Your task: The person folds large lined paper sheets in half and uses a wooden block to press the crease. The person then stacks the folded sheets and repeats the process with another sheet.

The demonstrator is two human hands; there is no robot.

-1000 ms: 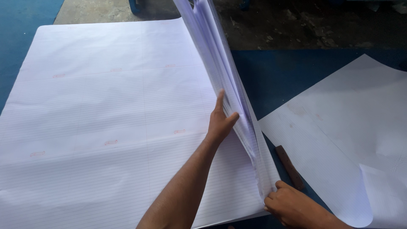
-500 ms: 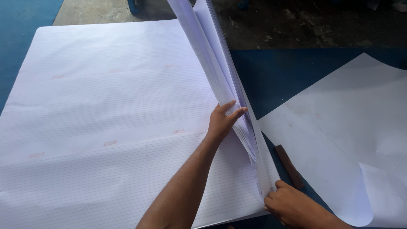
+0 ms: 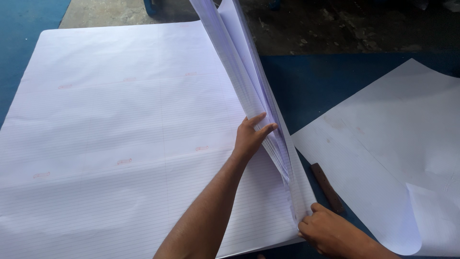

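Observation:
A large stack of white ruled paper sheets (image 3: 120,134) lies flat across the blue table. Along its right edge a thick bundle of lifted sheets (image 3: 244,62) stands up and curves away to the top. My left hand (image 3: 251,136) presses its fingers against the inner face of this raised bundle, thumb spread. My right hand (image 3: 330,232) pinches the lower right corner of the sheets near the front edge, fanning their edges.
A second white sheet (image 3: 397,148) lies on the right of the blue table (image 3: 311,81), its near corner curled up. A thin brown strip (image 3: 327,187) lies between the two papers. Rough concrete floor (image 3: 335,24) lies beyond the table.
My left hand has slid slightly lower and its fingers have spread against the raised sheets. The right hand has stayed at the corner.

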